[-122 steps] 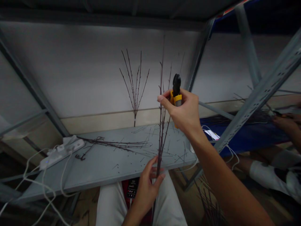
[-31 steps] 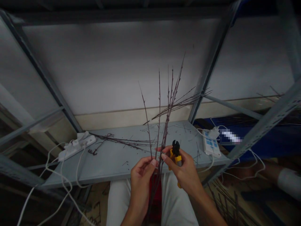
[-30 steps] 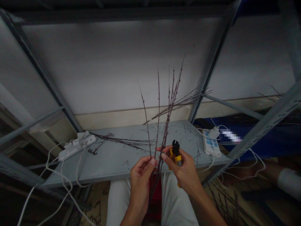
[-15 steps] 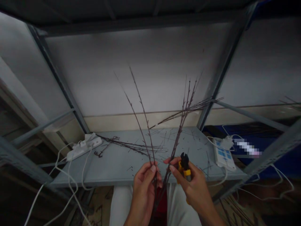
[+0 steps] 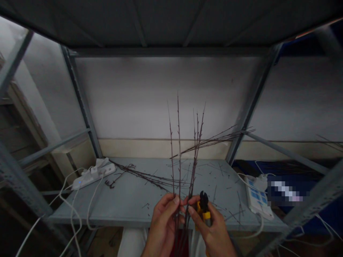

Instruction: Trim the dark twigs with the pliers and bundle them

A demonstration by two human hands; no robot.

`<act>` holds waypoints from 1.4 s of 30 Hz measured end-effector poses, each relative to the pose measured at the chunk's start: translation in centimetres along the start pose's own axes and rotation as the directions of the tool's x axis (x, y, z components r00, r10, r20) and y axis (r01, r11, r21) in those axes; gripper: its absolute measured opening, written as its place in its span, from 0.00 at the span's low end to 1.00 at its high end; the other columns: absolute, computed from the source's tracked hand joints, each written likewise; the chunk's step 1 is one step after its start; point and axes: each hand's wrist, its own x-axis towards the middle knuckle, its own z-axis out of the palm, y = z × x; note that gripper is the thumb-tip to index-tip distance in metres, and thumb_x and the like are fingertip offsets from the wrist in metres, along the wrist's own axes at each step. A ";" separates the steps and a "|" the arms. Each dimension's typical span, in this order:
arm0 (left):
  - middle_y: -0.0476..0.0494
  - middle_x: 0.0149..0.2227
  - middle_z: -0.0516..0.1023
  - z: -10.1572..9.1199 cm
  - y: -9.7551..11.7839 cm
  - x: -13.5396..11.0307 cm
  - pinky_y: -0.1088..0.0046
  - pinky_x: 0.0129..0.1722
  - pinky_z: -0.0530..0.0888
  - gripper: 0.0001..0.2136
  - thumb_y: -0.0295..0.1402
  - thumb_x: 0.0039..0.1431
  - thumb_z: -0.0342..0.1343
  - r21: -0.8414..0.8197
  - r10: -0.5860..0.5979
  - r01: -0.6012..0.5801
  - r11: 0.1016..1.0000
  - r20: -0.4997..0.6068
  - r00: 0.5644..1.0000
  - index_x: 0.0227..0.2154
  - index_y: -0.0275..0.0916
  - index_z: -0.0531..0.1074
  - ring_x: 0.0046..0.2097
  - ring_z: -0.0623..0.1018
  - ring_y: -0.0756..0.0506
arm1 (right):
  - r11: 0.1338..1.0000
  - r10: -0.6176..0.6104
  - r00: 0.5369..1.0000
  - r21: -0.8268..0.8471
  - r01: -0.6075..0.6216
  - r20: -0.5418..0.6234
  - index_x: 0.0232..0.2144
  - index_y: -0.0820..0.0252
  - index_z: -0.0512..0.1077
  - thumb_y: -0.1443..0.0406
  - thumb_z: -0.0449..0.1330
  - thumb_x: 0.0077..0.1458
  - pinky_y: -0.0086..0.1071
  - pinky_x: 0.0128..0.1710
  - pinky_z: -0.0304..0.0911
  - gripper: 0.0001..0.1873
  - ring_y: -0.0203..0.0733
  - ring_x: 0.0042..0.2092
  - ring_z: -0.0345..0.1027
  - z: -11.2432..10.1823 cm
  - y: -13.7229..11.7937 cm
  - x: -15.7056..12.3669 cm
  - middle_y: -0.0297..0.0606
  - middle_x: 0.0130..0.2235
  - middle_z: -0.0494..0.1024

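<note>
Thin dark twigs [image 5: 179, 153] stand nearly upright in my left hand [image 5: 164, 221], its thumb pressed over them. Close beside it, my right hand [image 5: 211, 225] pinches a thicker bunch of twigs [image 5: 193, 171] between thumb and fingertips. That same hand also keeps a pair of yellow-handled cutters [image 5: 204, 207] in its palm, black jaws pointing up. The lower ends of the twigs run down between my hands toward my lap. On the grey shelf [image 5: 128, 210] beyond lies a loose bundle of twigs [image 5: 144, 174], to the left.
Another twig bundle [image 5: 214, 140] leans against the right rear post. White power strips with cables lie at the left [image 5: 93, 175] and right [image 5: 258, 198]. Small cut bits are scattered over the shelf. Metal posts frame both sides, and an upper shelf [image 5: 166, 25] hangs overhead.
The left-hand twigs have swung upright from a leftward lean, closer to the right-hand bunch. My hands have drawn together. The camera view has tilted up a little.
</note>
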 end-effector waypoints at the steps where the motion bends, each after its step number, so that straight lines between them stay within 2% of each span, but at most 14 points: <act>1: 0.44 0.31 0.78 0.0 0.1 0.2 0.78 0.26 0.71 0.10 0.33 0.52 0.71 0.010 -0.001 0.001 1.000 0.001 1.000 0.33 0.34 0.78 0.30 0.75 0.51 | 1.000 0.006 1.000 -0.002 -0.006 0.001 0.37 0.57 0.75 0.52 0.64 0.56 0.34 0.42 0.71 0.16 0.49 0.41 0.76 0.1 0.2 0.0 0.42 0.38 0.81; 8: 0.41 0.31 0.82 0.1 1.5 0.8 0.78 0.30 0.75 0.10 0.31 0.51 0.71 0.101 0.032 -0.036 0.994 0.044 0.999 0.35 0.31 0.80 0.30 0.78 0.51 | 0.999 0.009 1.000 -0.042 -0.010 -0.021 0.38 0.57 0.75 0.51 0.65 0.56 0.34 0.41 0.69 0.16 0.47 0.40 0.74 0.5 -0.2 0.2 0.40 0.37 0.80; 13: 0.35 0.34 0.85 0.2 3.1 1.3 0.69 0.38 0.79 0.13 0.32 0.47 0.73 0.224 -0.003 -0.005 0.975 0.033 0.999 0.34 0.32 0.80 0.34 0.84 0.43 | 0.998 -0.004 1.000 -0.058 0.004 0.000 0.38 0.57 0.75 0.52 0.64 0.57 0.36 0.42 0.68 0.16 0.47 0.39 0.73 0.5 -1.2 0.7 0.40 0.37 0.80; 17: 0.34 0.39 0.86 0.2 4.5 1.9 0.65 0.45 0.77 0.11 0.33 0.52 0.70 0.402 -0.019 -0.043 0.915 0.149 0.989 0.37 0.33 0.80 0.42 0.84 0.39 | 0.997 -0.008 1.000 -0.074 0.008 0.010 0.39 0.57 0.75 0.53 0.63 0.58 0.36 0.40 0.67 0.15 0.45 0.37 0.72 0.6 -1.7 1.3 0.39 0.36 0.79; 21: 0.34 0.42 0.85 0.3 5.8 2.1 0.62 0.51 0.73 0.09 0.34 0.60 0.64 0.538 -0.003 -0.145 0.831 0.265 0.964 0.39 0.34 0.79 0.46 0.82 0.39 | 0.999 0.013 1.000 -0.041 -0.014 -0.027 0.39 0.57 0.73 0.53 0.64 0.57 0.34 0.35 0.65 0.15 0.42 0.35 0.69 0.7 -2.0 1.9 0.36 0.34 0.77; 23: 0.34 0.43 0.85 0.4 6.3 2.2 0.63 0.50 0.73 0.07 0.34 0.61 0.63 0.539 0.006 -0.170 0.825 0.292 0.956 0.38 0.36 0.77 0.47 0.82 0.39 | 0.999 0.043 0.998 -0.020 -0.044 -0.048 0.39 0.57 0.73 0.53 0.64 0.56 0.32 0.31 0.63 0.16 0.40 0.32 0.67 0.7 -2.0 2.0 0.34 0.31 0.75; 27: 0.34 0.45 0.84 0.7 6.6 2.2 0.63 0.47 0.74 0.06 0.33 0.60 0.64 0.501 -0.009 -0.143 0.853 0.288 0.957 0.35 0.39 0.72 0.51 0.81 0.36 | 0.996 0.088 0.992 0.025 -0.086 -0.088 0.39 0.57 0.72 0.51 0.65 0.54 0.31 0.26 0.61 0.18 0.39 0.28 0.63 0.5 -1.8 2.1 0.32 0.29 0.72; 31: 0.34 0.47 0.84 1.1 6.5 2.2 0.61 0.50 0.73 0.09 0.31 0.56 0.66 0.491 0.006 -0.140 0.860 0.264 0.964 0.34 0.39 0.71 0.50 0.81 0.35 | 0.996 0.088 0.991 0.013 -0.087 -0.106 0.40 0.58 0.73 0.50 0.65 0.54 0.32 0.26 0.63 0.20 0.40 0.28 0.64 0.3 -1.7 2.5 0.34 0.30 0.74; 38: 0.34 0.47 0.83 1.3 6.4 3.1 0.62 0.50 0.73 0.08 0.32 0.58 0.65 0.498 0.102 -0.211 0.841 0.236 0.966 0.31 0.38 0.71 0.47 0.83 0.38 | 0.999 0.031 0.991 -0.020 -0.033 -0.128 0.35 0.58 0.75 0.49 0.65 0.52 0.33 0.29 0.64 0.19 0.43 0.31 0.68 0.6 -1.5 3.0 0.38 0.31 0.77; 42: 0.36 0.41 0.84 1.4 6.3 4.2 0.62 0.49 0.74 0.09 0.33 0.57 0.66 0.479 0.173 -0.245 0.843 0.191 0.966 0.30 0.38 0.70 0.46 0.83 0.38 | 0.998 0.069 0.992 0.020 -0.067 -0.109 0.35 0.58 0.75 0.48 0.64 0.53 0.32 0.29 0.63 0.19 0.43 0.31 0.68 1.2 -0.8 2.5 0.37 0.32 0.77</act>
